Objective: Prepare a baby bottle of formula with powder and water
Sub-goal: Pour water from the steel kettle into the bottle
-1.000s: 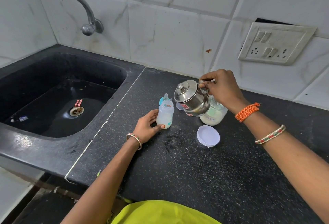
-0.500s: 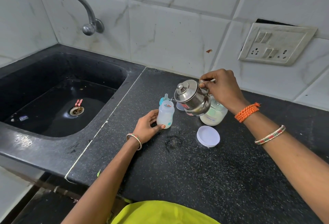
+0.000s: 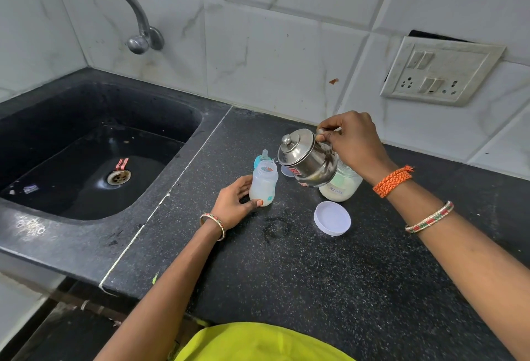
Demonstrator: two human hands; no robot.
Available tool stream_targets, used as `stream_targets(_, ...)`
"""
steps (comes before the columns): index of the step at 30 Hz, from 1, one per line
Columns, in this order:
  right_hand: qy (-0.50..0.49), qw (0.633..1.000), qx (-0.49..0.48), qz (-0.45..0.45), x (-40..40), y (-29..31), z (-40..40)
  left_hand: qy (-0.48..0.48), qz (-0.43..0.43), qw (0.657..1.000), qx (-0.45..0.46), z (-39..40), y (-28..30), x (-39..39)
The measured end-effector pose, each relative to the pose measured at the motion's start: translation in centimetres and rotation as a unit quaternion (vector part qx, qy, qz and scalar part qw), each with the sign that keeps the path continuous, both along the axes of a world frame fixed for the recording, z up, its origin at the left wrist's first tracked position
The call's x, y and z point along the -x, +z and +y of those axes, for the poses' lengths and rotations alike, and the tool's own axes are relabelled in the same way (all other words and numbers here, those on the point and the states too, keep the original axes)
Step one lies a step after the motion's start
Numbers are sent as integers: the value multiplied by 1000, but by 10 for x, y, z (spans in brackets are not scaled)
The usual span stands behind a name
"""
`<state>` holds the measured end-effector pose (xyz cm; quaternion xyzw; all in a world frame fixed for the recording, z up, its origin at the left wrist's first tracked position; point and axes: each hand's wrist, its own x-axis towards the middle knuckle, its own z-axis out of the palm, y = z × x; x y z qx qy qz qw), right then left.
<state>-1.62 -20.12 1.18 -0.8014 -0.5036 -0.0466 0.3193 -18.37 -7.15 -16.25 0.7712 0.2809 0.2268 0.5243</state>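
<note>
A small translucent baby bottle (image 3: 263, 184) stands open on the black counter (image 3: 315, 274), with white contents at its bottom. My left hand (image 3: 233, 203) grips its base. My right hand (image 3: 352, 141) holds a lidded steel pot (image 3: 307, 158) by its handle, tilted left with its spout over the bottle's mouth. A thin stream runs from the spout into the bottle. Behind the bottle lies its blue nipple cap (image 3: 261, 159). A jar of white formula powder (image 3: 341, 186) stands open behind the pot, partly hidden by it. The jar's white lid (image 3: 332, 218) lies flat in front.
A black sink (image 3: 86, 154) with a steel drain fills the left, under a wall tap (image 3: 126, 11). A switch and socket plate (image 3: 438, 71) hangs on the tiled wall at right. A wet patch (image 3: 275, 227) marks the counter near the lid.
</note>
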Motion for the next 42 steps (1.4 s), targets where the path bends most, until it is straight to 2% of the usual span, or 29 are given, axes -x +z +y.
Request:
stream_targets(9, -5, 1000, -7, -1, 1, 1, 0, -2, -3, 1000, 2, 1, -1, 0)
stream_targets(20, -42, 989, -37, 137, -15, -18, -6, -5, -8, 1000, 7, -2, 3, 1)
stream_targets(26, -52, 953, -82, 286, -26, -30, -11, -8, -20, 999, 33, -2, 5, 0)
stream_targets(29, -60, 922, -116, 364, -32, -34, -12, 12, -75, 993, 88, -3, 7, 2)
stream_targets(32, -70, 888, -172, 421, -43, -34, -11, 75, -137, 985, 76, 2, 20, 0)
stream_targets(36, -89, 861, -249, 435, -73, -26, 4, 119, -221, 966, 67, 21, 50, -20)
stream_targets(39, -85, 848, -283, 439, -100, -27, 27, 85, -205, 973, 62, 35, 63, -40)
stream_targets(42, -84, 858, -277, 425, -131, -41, 55, 44, -171, 983, 56, 58, 77, -69)
